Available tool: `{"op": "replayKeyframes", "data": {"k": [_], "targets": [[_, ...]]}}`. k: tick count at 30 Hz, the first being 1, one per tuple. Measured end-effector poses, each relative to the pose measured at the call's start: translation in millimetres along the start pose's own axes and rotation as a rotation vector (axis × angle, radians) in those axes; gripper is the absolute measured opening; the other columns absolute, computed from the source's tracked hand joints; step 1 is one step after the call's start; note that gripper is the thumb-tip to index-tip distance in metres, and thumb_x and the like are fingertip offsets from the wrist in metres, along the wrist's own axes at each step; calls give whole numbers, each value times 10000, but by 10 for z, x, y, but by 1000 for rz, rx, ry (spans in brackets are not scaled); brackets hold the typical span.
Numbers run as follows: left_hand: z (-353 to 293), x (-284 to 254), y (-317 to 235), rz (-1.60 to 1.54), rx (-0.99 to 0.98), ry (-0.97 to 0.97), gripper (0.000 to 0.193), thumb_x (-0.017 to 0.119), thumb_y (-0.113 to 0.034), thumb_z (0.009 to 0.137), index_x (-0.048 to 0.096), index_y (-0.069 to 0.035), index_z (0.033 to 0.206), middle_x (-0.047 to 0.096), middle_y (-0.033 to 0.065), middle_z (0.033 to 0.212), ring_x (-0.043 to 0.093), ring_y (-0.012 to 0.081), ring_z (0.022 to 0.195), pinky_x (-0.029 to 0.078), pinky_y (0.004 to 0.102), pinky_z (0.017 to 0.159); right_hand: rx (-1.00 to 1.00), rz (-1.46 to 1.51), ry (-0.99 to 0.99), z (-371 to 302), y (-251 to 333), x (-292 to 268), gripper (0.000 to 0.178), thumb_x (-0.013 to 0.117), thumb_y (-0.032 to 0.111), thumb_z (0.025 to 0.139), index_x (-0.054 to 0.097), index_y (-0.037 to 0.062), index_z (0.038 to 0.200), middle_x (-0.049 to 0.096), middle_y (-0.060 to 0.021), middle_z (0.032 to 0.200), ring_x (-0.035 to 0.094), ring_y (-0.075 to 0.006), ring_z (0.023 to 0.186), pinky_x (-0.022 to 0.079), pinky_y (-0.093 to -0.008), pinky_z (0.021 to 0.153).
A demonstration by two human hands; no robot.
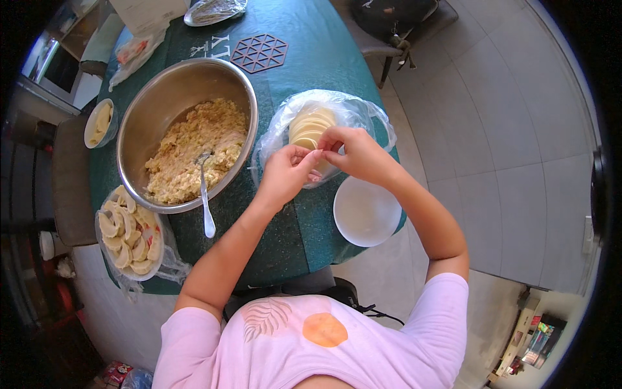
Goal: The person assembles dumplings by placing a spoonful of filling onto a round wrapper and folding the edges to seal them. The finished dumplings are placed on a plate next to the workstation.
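Observation:
My left hand (288, 174) and my right hand (353, 154) meet fingertip to fingertip, both pinched closed. Whatever lies between their fingers is mostly hidden; I cannot make it out. Just beyond them, a fanned stack of round, pale dumpling wrappers (312, 123) rests in a clear plastic bag (363, 107) on the table. A white bowl (367, 212) stands close to my right forearm. To the left is a large steel basin (139, 126) of chopped filling (194, 152), with a metal spoon (206, 207) leaning out over its near rim.
A plate of folded dumplings (133, 236) sits at the near left on crumpled plastic. Farther left stands a small bowl (110, 123). A hexagonal trivet (260, 52) and a film-covered dish (215, 10) lie toward the back of the green-covered table (311, 39). A chair (440, 19) stands beyond.

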State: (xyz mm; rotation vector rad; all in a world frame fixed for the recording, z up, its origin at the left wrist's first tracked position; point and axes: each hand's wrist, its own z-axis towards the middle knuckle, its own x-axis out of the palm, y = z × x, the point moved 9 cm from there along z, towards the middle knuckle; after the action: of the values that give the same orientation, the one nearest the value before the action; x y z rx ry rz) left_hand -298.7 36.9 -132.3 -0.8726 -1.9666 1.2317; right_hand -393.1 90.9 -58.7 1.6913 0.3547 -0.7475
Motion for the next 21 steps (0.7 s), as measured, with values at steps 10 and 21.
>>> {"op": "replayKeyframes", "data": {"k": [10,21], "targets": [[120,-18,17,-4,23,2,188,546,-100,921,571,66,1008,651,108,858,649,145,665,545,238,582,-29,-36,-60,17,7,-6,176,696,114,766,616,-9,863,647,-171,763,650,-278,700,512,-337,652],[-35,-74,-138,129,162,-42,105,574,-50,842,571,53,860,650,93,787,647,135,668,539,250,615,-143,-394,-184,-2,124,-73,143,645,135,815,634,7,877,641,-153,811,638,-278,710,510,-344,654]]}}
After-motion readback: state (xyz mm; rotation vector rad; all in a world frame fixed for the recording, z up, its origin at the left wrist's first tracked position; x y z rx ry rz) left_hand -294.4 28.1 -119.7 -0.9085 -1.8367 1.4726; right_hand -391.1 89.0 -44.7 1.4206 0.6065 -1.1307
